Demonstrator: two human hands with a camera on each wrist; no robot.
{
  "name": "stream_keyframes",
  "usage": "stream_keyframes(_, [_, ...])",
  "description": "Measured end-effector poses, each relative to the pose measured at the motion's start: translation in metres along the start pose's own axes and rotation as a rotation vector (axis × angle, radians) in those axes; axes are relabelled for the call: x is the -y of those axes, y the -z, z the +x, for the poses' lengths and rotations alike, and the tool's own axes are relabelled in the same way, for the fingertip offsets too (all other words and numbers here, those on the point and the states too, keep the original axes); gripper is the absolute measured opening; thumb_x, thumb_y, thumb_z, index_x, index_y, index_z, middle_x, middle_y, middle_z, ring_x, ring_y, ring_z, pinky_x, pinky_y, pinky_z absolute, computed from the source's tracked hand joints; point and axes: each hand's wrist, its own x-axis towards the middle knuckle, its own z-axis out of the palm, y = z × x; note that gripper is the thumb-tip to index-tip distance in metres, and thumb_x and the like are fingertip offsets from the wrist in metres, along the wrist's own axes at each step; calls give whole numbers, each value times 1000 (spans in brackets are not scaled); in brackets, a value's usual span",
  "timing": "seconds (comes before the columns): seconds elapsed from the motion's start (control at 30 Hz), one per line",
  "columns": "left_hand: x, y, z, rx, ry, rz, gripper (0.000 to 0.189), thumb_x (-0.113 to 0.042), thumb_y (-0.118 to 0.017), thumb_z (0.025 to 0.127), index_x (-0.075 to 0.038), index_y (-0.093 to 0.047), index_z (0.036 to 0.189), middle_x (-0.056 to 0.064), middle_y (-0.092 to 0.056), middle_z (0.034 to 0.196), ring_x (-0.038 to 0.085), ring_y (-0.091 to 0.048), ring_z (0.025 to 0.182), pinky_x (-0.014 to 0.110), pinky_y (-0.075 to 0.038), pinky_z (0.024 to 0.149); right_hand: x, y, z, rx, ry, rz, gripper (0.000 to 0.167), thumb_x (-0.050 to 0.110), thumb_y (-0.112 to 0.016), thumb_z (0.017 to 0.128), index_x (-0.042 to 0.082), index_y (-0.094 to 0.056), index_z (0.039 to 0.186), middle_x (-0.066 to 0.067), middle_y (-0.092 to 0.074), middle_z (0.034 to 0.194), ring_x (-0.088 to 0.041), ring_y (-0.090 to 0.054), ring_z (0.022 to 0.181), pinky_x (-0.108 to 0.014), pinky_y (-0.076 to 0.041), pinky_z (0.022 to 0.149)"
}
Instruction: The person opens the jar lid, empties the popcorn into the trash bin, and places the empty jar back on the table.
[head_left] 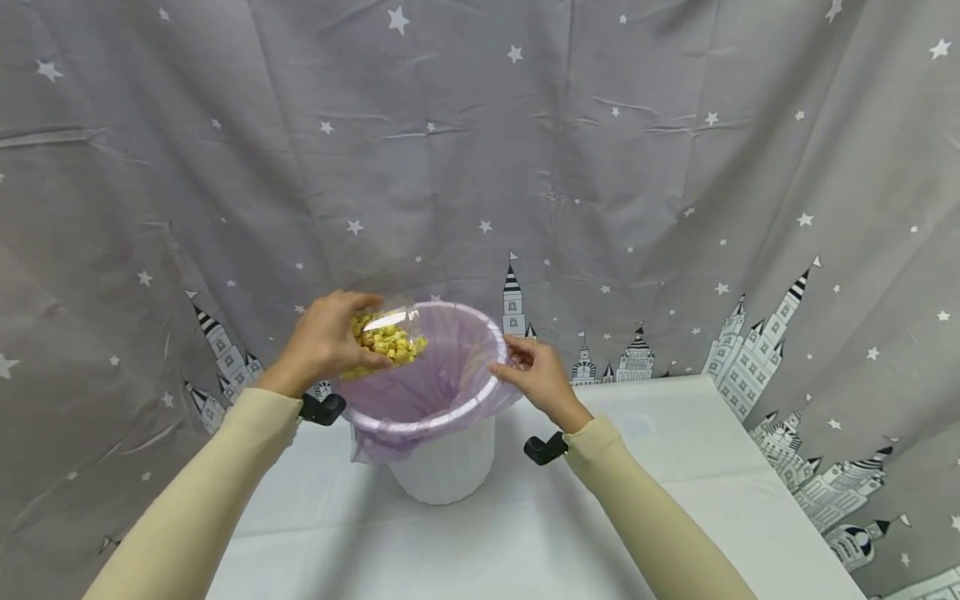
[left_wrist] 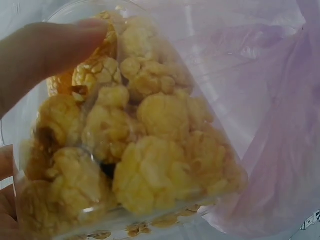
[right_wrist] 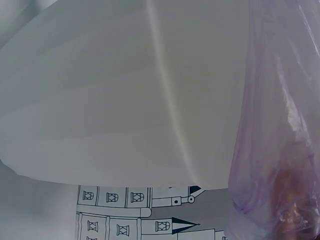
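A clear plastic jar [head_left: 402, 317] of yellow popcorn [head_left: 388, 342] lies tilted on its side over the left rim of a white trash bin [head_left: 442, 467]. My left hand [head_left: 324, 340] grips it, the thumb pressed along its wall in the left wrist view, where popcorn [left_wrist: 160, 120] fills most of the jar. A sheer purple bin liner [head_left: 420, 387] covers the bin's inside and folds over its rim. At the right side of that rim, my right hand [head_left: 542, 377] pinches the edge and liner. The right wrist view shows its fingers blurred behind the liner [right_wrist: 275, 65].
The bin stands on a white-covered table [head_left: 645, 467]. Right behind hangs a grey curtain [head_left: 465, 167] printed with stars and castles. Black wrist mounts [head_left: 546, 448] sit under both sleeves.
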Motion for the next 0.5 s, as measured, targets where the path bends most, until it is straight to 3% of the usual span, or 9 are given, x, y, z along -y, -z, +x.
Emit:
stream_keyframes(0.27, [-7, 0, 4, 26, -49, 79, 92, -28, -102, 60, -1, -64, 140, 24, -64, 137, 48, -57, 125, 67, -46, 106, -32, -3, 15, -11, -26, -13, 62, 3, -80, 92, -13, -52, 145, -27, -65, 117, -22, -59, 95, -13, -51, 72])
stream_keyframes(0.5, [-9, -3, 7, 29, -80, 104, 91, -29, -102, 59, -2, -65, 138, 23, -66, 136, 47, -57, 124, 66, -44, 109, -40, -4, 16, -41, -12, -4, 62, 9, -84, 90, -6, -58, 144, -20, -68, 117, -20, -61, 95, -15, -53, 74])
